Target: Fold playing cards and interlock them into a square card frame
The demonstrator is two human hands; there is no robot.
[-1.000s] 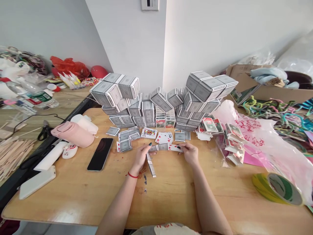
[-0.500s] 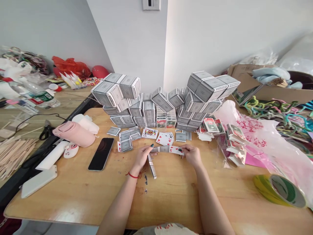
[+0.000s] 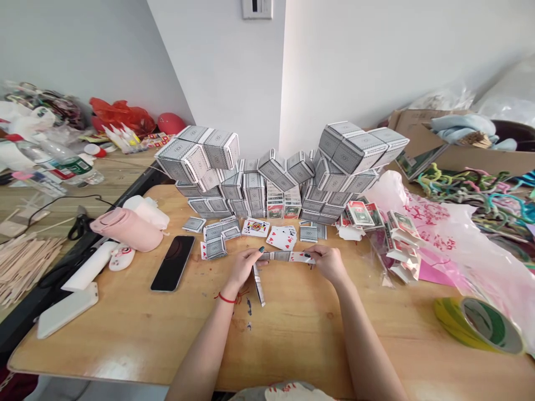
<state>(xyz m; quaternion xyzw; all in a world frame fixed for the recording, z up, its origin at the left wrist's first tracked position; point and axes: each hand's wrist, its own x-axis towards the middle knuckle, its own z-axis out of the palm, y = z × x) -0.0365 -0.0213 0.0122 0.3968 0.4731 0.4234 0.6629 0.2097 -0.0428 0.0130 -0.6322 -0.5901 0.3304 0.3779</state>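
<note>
In front of grey-patterned card blocks [image 3: 217, 147] on the tan wooden worktop [image 3: 292, 334], a grey-and-white strip of playing cards [image 3: 281, 256] spans the left hand [image 3: 243, 267] and right hand [image 3: 328, 263] — each grip pinched closed on it.

Free room on the light-brown wooden bench [image 3: 292, 345] runs from its near middle rightward to the yellow-green ring of tape [image 3: 455, 328], crossed only by the bare right forearm [image 3: 358, 328]. Straight ahead, the narrow strip of grey-and-white playing cards [image 3: 281, 255] bars the way, and behind it stands the wall of grey-patterned card blocks [image 3: 253, 192], dipping at its centre. Leftward, another gap opens before the flat black rectangular phone [image 3: 173, 263].
</note>
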